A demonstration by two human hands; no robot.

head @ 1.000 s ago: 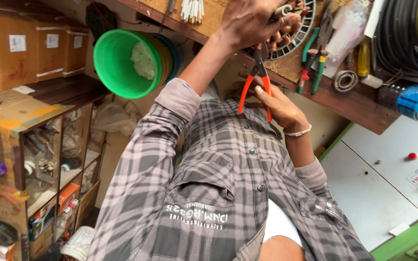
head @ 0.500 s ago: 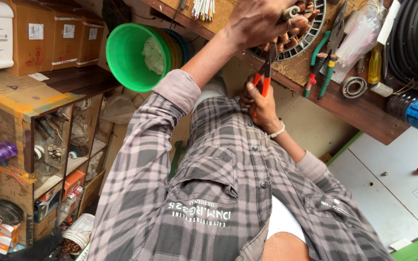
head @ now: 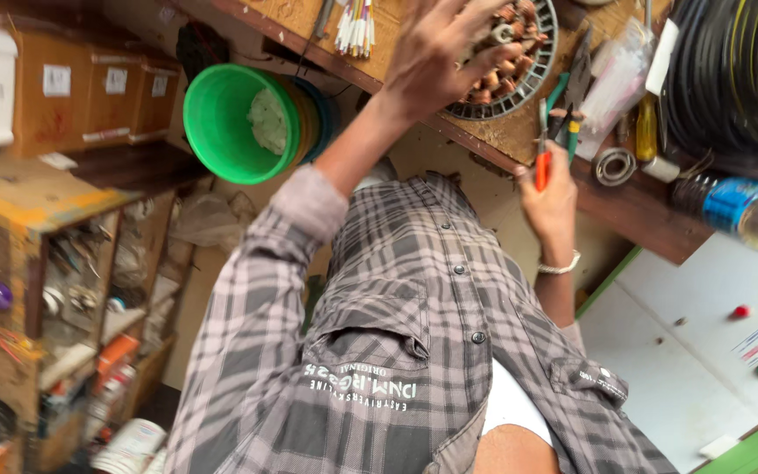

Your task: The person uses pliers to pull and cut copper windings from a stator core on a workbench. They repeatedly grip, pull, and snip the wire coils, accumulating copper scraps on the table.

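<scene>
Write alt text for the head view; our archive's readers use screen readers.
A person's left hand spreads over a round motor stator on a wooden bench, while the right hand grips orange-handled pliers. A green bucket sits beside the bench.

The wooden bench (head: 519, 132) carries a round motor winding (head: 519, 53), pliers (head: 572, 96), a tape roll (head: 614, 165), a screwdriver (head: 647, 132) and a cable coil (head: 730, 79).
</scene>
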